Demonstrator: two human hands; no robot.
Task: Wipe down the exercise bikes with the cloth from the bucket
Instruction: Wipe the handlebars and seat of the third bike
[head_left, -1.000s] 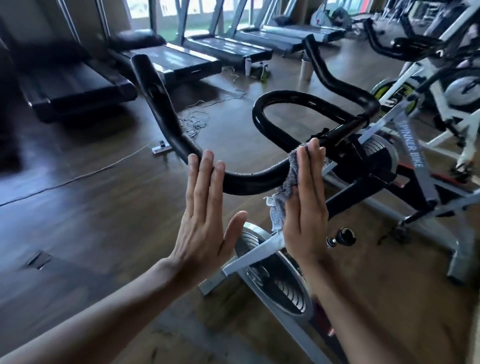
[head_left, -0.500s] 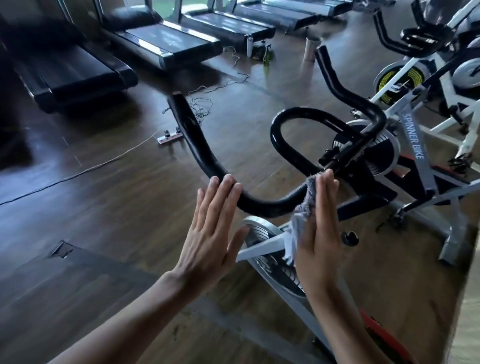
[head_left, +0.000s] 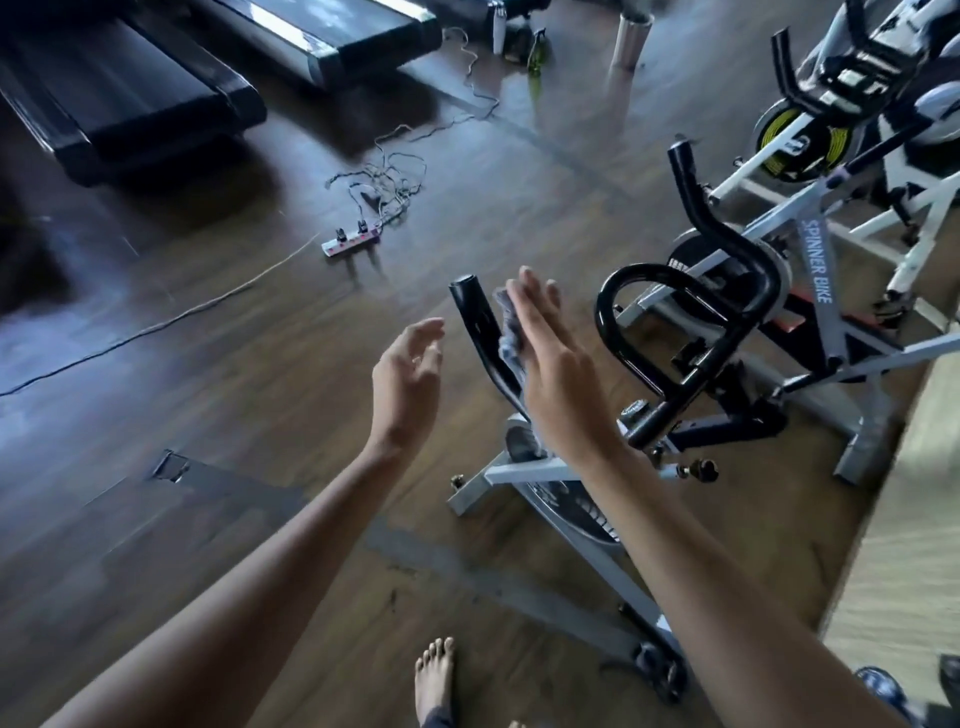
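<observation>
Treadmills (head_left: 130, 88) far left, power strip (head_left: 350, 240) w/ tangled cables (head_left: 393, 174) on floor (head_left: 208, 415).

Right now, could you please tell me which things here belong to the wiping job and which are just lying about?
Job: cloth, handlebar, bike, next bike.
Lying about: power strip, cables, treadmill.

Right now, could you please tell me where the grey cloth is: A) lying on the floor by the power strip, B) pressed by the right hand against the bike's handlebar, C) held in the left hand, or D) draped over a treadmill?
B: the right hand presses the grey cloth with flat fingers against the black handlebar, while the left hand holds nothing.
</observation>
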